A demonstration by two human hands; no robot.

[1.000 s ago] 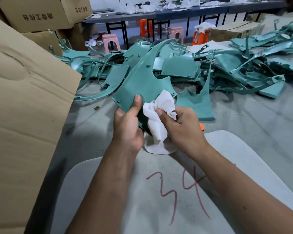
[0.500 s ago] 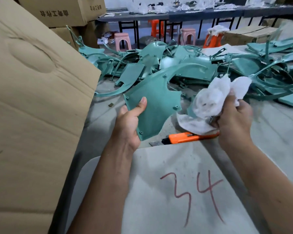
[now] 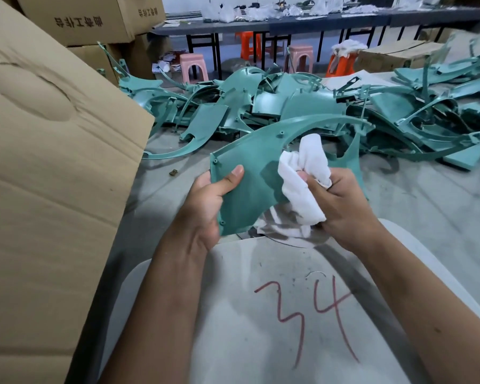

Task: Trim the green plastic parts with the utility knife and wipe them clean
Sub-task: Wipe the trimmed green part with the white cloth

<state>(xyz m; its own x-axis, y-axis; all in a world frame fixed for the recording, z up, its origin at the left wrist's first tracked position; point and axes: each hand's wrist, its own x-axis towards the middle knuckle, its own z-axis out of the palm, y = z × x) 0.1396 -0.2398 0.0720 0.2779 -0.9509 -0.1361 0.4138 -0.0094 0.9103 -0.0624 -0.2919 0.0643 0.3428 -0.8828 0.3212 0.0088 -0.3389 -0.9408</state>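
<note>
My left hand (image 3: pixel 205 206) grips the lower left edge of a curved green plastic part (image 3: pixel 250 167), thumb lying on its inner face. The part is held up above the table, its long arm arching away to the right. My right hand (image 3: pixel 341 206) holds a bunched white cloth (image 3: pixel 302 184) and presses it against the part's inner face near the middle. The utility knife is hidden from view.
A heap of green plastic parts (image 3: pixel 302 106) covers the grey table (image 3: pixel 427 206) beyond my hands. A large cardboard box (image 3: pixel 47 189) stands close on the left. A pale board (image 3: pixel 261 314) marked 34 in red lies under my forearms. Stools and benches stand farther back.
My right hand brought the cloth from the raised position on the right back onto the green part. The orange knife, visible half a second ago, is now covered.
</note>
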